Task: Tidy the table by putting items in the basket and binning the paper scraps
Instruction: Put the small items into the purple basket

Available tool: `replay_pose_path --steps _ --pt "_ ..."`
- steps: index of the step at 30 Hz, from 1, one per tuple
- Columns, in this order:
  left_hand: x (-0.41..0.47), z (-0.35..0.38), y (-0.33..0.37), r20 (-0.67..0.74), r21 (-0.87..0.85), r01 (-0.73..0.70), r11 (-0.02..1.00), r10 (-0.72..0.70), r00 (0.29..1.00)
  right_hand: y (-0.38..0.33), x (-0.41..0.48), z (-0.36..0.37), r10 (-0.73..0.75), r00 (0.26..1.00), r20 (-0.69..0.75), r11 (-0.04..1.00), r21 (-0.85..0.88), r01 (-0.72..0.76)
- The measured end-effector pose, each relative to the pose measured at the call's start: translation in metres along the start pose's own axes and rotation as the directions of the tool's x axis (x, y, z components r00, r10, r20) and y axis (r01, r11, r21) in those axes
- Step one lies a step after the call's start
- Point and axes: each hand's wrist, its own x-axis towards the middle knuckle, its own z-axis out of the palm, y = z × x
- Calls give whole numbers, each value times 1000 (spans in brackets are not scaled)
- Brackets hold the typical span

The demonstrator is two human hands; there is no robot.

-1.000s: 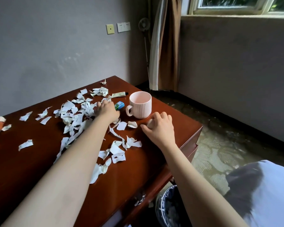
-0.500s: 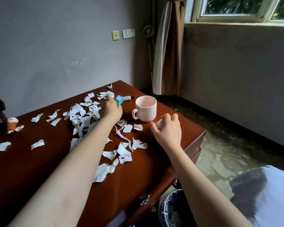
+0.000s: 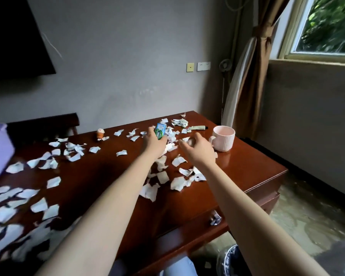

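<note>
Early stage; small box (image 3: 160, 131) gripped in left hand (image 3: 153, 142); right hand (image 3: 197, 149) curled, contents cannot be told; scraps (image 3: 178, 183), mug (image 3: 225, 139) uncleared on desk (image 3: 247, 166).

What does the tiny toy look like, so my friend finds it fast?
Look at the big brown table, along its far edge by the wall. Left of the left hand, the tiny toy stands upright. Unlike the flat white paper scraps around it, it is orange with a white top.
</note>
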Motion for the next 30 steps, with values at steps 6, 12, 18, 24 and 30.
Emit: replay_pose_path --steps 6,12,18,24,30 --pt "-19 -106 -63 -141 -23 147 989 -148 979 -105 -41 43 -190 966 174 981 80 178" --pt "-30 -193 -113 -307 -60 216 974 -224 925 -181 -61 92 -293 895 336 946 239 220" --pt "-28 -289 -174 -434 -276 265 924 -366 824 -274 -67 154 -419 728 543 908 279 314" --pt "-5 -381 -201 -505 -402 240 884 -432 747 -352 -70 213 -514 651 558 854 398 334" --pt "27 -447 -229 -586 -283 241 928 -367 723 -411 -66 263 -567 596 569 810 515 279"
